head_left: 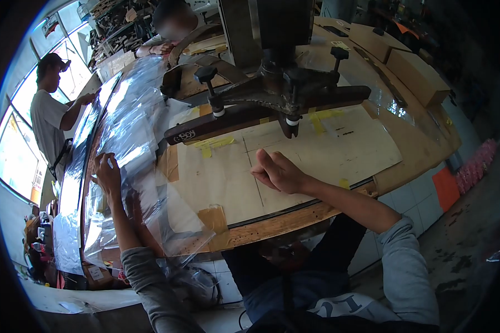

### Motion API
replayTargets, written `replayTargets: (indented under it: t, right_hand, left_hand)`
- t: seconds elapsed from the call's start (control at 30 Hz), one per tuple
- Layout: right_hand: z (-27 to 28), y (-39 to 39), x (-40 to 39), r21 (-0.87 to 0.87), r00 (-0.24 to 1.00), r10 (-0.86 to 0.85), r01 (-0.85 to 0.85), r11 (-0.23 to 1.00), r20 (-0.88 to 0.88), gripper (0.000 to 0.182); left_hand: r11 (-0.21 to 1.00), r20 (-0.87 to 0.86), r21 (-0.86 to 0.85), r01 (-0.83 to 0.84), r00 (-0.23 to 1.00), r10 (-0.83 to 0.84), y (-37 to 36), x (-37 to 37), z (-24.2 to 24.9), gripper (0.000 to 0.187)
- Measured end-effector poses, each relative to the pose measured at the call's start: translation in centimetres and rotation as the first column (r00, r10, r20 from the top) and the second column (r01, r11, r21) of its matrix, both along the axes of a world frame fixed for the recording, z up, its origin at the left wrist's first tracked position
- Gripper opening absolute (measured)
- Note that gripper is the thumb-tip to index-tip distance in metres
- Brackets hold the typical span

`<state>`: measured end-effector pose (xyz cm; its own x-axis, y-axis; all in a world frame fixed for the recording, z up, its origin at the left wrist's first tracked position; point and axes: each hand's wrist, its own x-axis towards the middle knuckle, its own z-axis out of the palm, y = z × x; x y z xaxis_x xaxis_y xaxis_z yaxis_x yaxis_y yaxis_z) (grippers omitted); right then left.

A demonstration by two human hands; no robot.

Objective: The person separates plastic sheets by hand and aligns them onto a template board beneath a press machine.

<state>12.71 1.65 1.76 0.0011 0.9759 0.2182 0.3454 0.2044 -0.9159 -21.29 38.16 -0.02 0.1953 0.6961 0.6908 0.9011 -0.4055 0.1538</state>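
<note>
My left hand (108,173) is raised over the clear plastic sheet (133,122) on the left side of the table, its fingers bent but apart; I see nothing held in it. My right hand (280,172) is closed above the pale paper sheet (222,183), thumb on top. Whether it holds anything is hidden. Drawn lines cross the paper, and yellow tape (214,144) sticks to it. Just beyond my right hand stands a dark metal clamping bar (250,119) with black knobs, hanging from a thick column (278,33).
Brown tape (212,219) lies near the wooden table edge (272,228). A cardboard box (419,75) stands at the right. One person (50,111) works by the windows; another person (175,22) leans in at the back. A pink bundle (478,166) is on the floor.
</note>
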Motion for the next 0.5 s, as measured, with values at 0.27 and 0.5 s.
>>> replayTargets:
  t: [0.27,0.5]
  right_hand:
    - [-1.4,-0.2,-1.1,0.276,0.831,-0.109,-0.056,0.959,0.546,0.050]
    - [-2.0,-0.6,-1.4,0.423,0.714,-0.207,-0.136,0.896,0.668,0.039]
  left_hand:
    - [1.000,0.010,0.020,-0.004,1.000,0.004,0.3,-0.4,0.0,0.018]
    - [1.000,0.008,0.026,-0.004,1.000,0.004,0.3,-0.5,-0.1,0.018]
